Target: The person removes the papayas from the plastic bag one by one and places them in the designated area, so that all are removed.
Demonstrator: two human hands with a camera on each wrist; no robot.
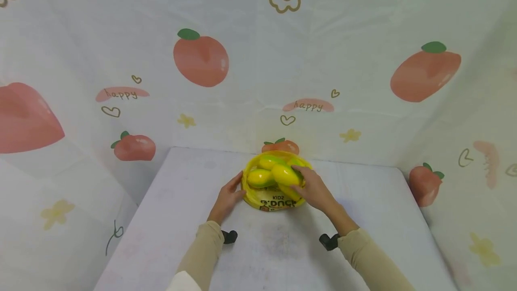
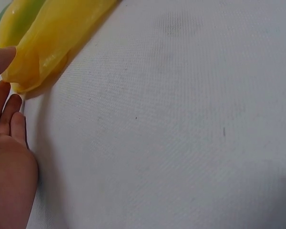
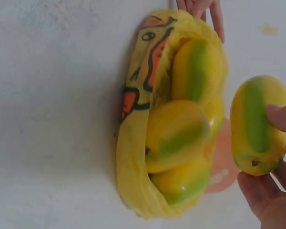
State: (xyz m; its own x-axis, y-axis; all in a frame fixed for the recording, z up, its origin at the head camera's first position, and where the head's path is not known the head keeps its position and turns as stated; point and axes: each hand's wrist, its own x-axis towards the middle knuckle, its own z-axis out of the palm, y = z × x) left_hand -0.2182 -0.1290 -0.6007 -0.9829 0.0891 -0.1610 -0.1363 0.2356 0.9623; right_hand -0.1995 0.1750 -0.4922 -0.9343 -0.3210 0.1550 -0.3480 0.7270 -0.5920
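Note:
A yellow plastic bag (image 1: 251,197) with printed lettering sits on the white table, its mouth spread wide. Several yellow-green mangoes (image 3: 178,136) lie piled inside it. My right hand (image 1: 317,188) holds one mango (image 3: 252,119) over the right part of the bag, thumb on one side and fingers on the other. At the bag's left side is my left hand (image 1: 227,199), its fingers fairly straight. In the left wrist view, the thumb and fingertips of that hand (image 2: 12,157) are right at the bag's edge.
The white tabletop (image 1: 177,178) extends around the bag on both sides and in front. A pale curtain (image 1: 250,116) printed with fruit and flowers stands behind and beside the table. Black wrist mounts (image 1: 329,242) sit at both sleeves.

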